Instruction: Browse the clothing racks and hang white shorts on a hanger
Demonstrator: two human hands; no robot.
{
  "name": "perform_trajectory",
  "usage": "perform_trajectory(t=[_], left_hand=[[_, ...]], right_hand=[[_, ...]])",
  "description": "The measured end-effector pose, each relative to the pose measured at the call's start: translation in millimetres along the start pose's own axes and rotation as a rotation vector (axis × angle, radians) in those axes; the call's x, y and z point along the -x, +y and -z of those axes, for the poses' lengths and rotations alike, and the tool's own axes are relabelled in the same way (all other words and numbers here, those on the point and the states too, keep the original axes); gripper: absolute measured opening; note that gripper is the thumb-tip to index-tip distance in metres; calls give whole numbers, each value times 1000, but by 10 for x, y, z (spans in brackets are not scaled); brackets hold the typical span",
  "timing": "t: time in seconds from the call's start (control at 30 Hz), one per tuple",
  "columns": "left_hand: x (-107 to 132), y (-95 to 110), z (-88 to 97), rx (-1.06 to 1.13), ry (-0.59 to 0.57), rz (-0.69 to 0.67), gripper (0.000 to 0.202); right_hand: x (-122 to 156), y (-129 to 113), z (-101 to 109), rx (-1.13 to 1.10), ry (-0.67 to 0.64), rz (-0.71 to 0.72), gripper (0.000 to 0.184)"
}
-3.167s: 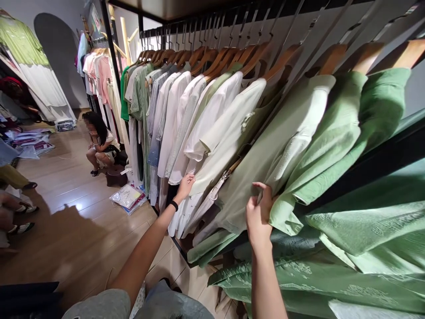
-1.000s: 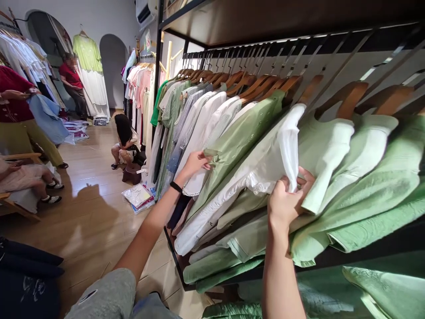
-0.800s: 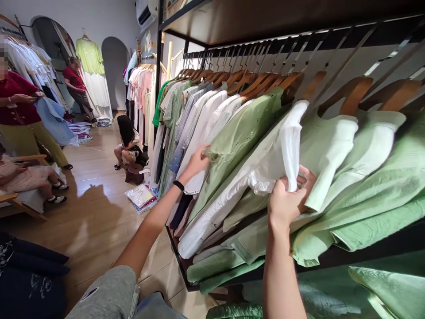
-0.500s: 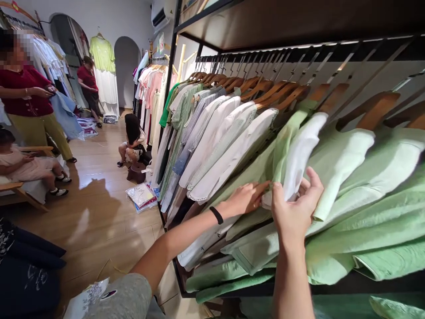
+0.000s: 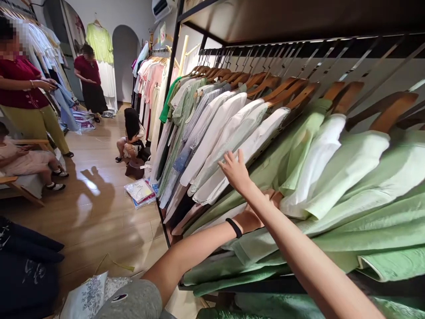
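Note:
Green and white shirts hang on wooden hangers (image 5: 292, 93) from a black metal rack (image 5: 265, 48), crowded and tilted. My right hand (image 5: 235, 170) reaches across, fingers spread, just above a white shirt (image 5: 232, 141) and holding nothing. My left hand (image 5: 260, 208), with a black wristband (image 5: 234, 227), lies mostly hidden behind my right forearm, against pale green cloth (image 5: 265, 252). Beyond it hangs a white garment (image 5: 315, 168) among light green shirts (image 5: 352, 173).
A person in a dark red top (image 5: 23, 79) stands at left, beside a seated person in pink (image 5: 23, 159). Another person (image 5: 131, 133) crouches by the rack on a low stool. Plastic-wrapped packages (image 5: 140, 192) lie on the wooden floor (image 5: 99, 221).
My right hand has let go of the white garment and crossed leftward over my left forearm. My left hand has dropped lower, and the white garment hangs back among the others.

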State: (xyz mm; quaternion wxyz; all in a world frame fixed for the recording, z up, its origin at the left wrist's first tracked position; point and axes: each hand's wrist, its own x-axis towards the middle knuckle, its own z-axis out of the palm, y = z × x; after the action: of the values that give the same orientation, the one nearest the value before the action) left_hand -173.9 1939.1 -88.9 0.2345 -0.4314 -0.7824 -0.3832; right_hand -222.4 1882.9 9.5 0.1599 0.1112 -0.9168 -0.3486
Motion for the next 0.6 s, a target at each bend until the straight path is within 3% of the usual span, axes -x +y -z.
perform_trajectory(t=[0.13, 0.23, 0.3, 0.37, 0.43, 0.5, 0.53, 0.6], left_hand=[[211, -107, 45, -19, -39, -125, 56], [554, -302, 144, 58, -152, -181, 44], [779, -507, 225, 137, -151, -136, 37], [887, -766, 315, 159, -9, 60, 37], [828, -1041, 407, 118, 213, 325, 37], [650, -1271, 478, 74, 310, 483, 47], [549, -1347, 495, 62, 284, 497, 48], [384, -1394, 473, 46, 145, 421, 30]], right_hand=[[8, 112, -149, 24, -285, 90, 33], [212, 275, -211, -5, -334, 99, 30], [350, 367, -264, -2, -302, 96, 31], [451, 420, -324, 0, -264, 91, 33], [510, 435, -374, -17, -251, 79, 33], [537, 428, -399, -48, -267, 56, 33], [542, 418, -398, -67, -276, 41, 33], [533, 385, -367, -112, -293, 11, 36]])
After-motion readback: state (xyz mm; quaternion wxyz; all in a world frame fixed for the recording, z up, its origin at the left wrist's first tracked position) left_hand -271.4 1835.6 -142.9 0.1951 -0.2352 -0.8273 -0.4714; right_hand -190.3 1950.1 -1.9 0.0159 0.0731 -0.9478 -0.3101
